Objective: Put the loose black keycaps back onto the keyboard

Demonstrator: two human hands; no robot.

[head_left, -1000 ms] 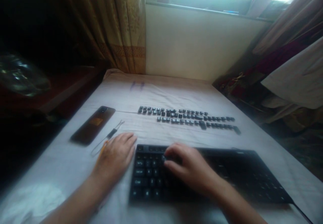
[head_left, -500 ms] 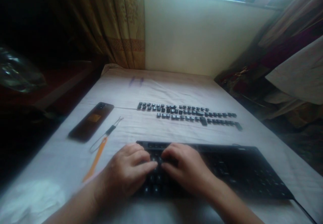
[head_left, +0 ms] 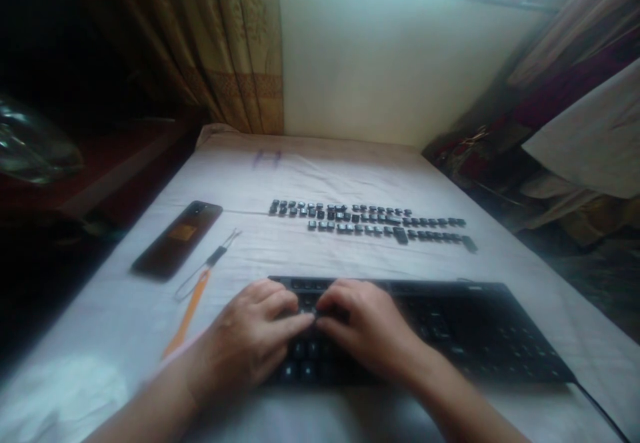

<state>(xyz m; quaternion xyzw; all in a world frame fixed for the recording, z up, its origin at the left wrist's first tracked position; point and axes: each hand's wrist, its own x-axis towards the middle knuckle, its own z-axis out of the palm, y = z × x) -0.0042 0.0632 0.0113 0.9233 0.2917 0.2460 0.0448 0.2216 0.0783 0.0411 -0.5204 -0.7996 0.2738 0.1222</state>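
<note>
A black keyboard (head_left: 480,326) lies on a white cloth-covered table (head_left: 350,176) near the front edge. Both my hands rest on its left part. My left hand (head_left: 253,343) has its fingers curled, with the fingertips pressed on a key near the top left. My right hand (head_left: 367,326) meets it there, its fingers bent and pinching at the same spot. What sits between the fingertips is too small to make out. Two rows of loose black keycaps (head_left: 370,220) lie on the cloth beyond the keyboard.
A dark phone (head_left: 177,238) lies at the left, with an orange-handled wire tool (head_left: 197,290) beside it. Curtains (head_left: 225,50) hang behind the table, and a wall stands at the back. Cloth piles (head_left: 575,143) sit to the right. The keyboard's cable (head_left: 600,413) runs off the front right.
My left hand has moved from the cloth beside the keyboard onto its left keys, meeting my right hand. The orange tool that it covered now shows. The view has dipped slightly.
</note>
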